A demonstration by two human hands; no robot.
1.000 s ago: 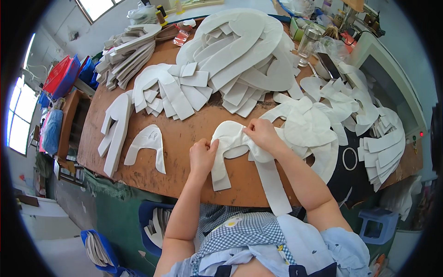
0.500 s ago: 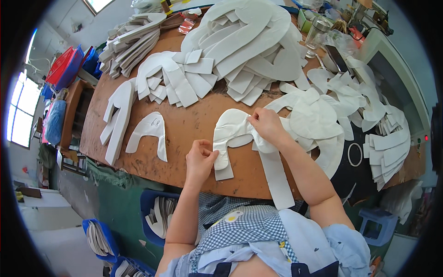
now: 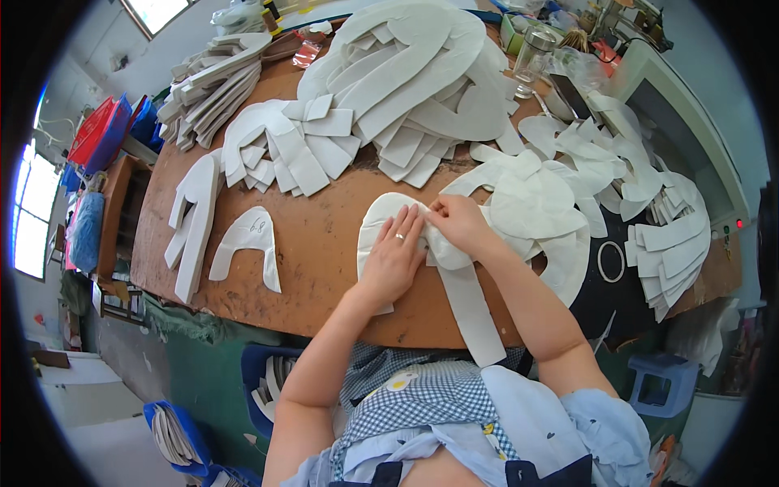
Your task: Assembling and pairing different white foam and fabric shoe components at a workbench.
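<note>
A white U-shaped piece of soft sheet material (image 3: pixel 375 213) lies at the front of the table, over a thicker flat U-shaped piece with a long straight leg (image 3: pixel 472 312) that reaches past the table's edge. My left hand (image 3: pixel 393 253), a ring on one finger, rests flat on the soft piece with its fingers stretched out. Beside it, my right hand (image 3: pixel 462 223) pinches the soft piece near the top of its right arm. A smaller white arch-shaped piece with pen marks (image 3: pixel 246 239) lies to the left, apart from my hands.
Large stacks of white U-shaped pieces (image 3: pixel 406 73) fill the back of the brown table (image 3: pixel 324 268). More thin white pieces (image 3: pixel 535 203) lie to the right, near a white ring (image 3: pixel 611 261) and scissors (image 3: pixel 604 331). A glass jar (image 3: pixel 534 53) stands at the back right.
My left hand has moved from the piece's left leg up and right, flattening onto its middle. My right hand still pinches the piece. The whole view has shifted slightly.
</note>
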